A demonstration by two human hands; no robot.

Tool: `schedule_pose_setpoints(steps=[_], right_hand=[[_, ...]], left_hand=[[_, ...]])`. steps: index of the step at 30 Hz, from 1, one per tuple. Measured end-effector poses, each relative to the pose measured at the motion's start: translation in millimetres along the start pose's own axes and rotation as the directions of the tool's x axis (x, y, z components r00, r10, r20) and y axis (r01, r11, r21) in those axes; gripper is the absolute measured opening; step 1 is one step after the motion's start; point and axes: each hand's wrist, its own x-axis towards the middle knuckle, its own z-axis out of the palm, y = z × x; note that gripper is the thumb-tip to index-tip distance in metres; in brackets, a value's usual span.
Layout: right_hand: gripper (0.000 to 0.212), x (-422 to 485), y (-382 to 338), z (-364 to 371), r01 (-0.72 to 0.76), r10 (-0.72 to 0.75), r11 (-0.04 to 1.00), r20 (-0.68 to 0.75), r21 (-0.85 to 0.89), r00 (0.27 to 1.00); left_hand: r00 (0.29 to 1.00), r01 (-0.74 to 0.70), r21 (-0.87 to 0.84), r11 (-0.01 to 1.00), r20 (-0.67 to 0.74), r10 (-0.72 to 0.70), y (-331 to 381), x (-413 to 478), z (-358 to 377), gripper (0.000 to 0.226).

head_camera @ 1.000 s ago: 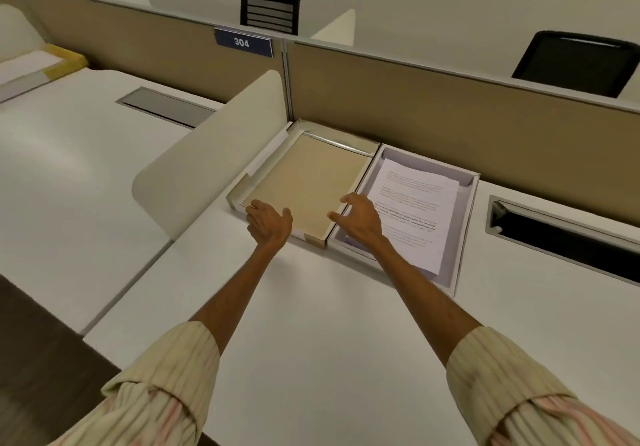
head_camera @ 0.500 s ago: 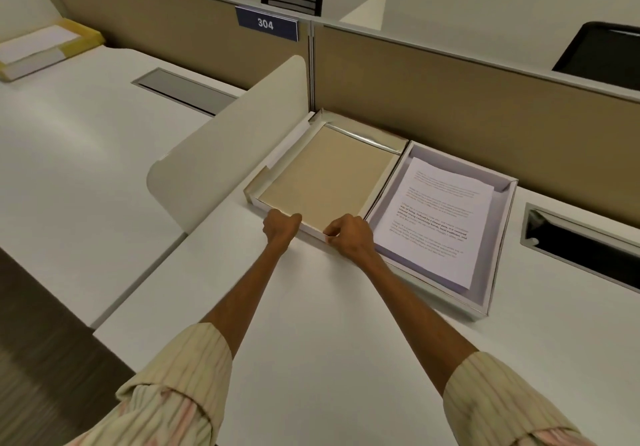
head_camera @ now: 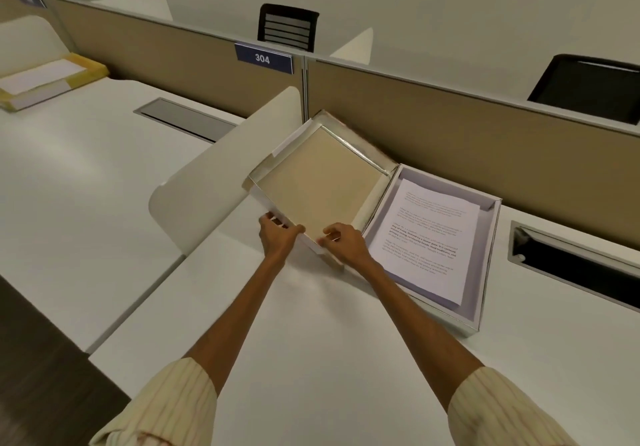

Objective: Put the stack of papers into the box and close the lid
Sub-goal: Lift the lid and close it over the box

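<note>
The stack of printed papers lies inside the white box, which sits open on the desk against the partition. Left of it, the box's lid lies upside down, its tan inside facing up and its near edge raised off the desk. My left hand grips the lid's near-left rim. My right hand grips the lid's near corner, close to the box's left wall.
A cream side divider stands just left of the lid. The tan partition with a "304" sign runs behind. A cable slot opens at the right. A yellow-edged paper pile lies far left.
Both hands moved from resting over the lid and the papers to its near edge, took hold of the rim, and lifted that edge, turning the lid slightly.
</note>
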Motion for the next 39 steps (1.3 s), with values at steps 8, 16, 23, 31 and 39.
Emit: schedule_pose_setpoints(steps=[8, 16, 23, 31, 39], right_hand=[[0.065, 0, -70, -60, 0.063, 0.057, 0.853, -0.213, 0.518, 0.975], [0.085, -21, -81, -137, 0.016, 0.310, 0.747, -0.369, 0.665, 0.876], [0.051, -42, -39, -155, -0.104, 0.447, 0.773, -0.421, 0.625, 0.789], [0.049, -70, 16, -176, -0.143, 0.500, 0.747, -0.408, 0.649, 0.764], [0.050, -89, 86, -182, -0.185, 0.621, 0.649, -0.374, 0.738, 0.688]], left_hand=[[0.930, -0.360, 0.128, 0.924, 0.125, 0.345, 19, -44, 25, 0.078], [0.768, -0.640, 0.261, 0.723, 0.264, 0.584, 19, -92, 54, 0.067], [0.881, -0.422, 0.097, 0.902, 0.278, 0.382, 21, -77, 58, 0.043], [0.733, 0.327, 0.310, 0.893, 0.513, -0.447, 5, -53, 60, 0.069], [0.771, 0.128, 0.423, 0.897, 0.527, -0.359, 18, -32, 69, 0.077]])
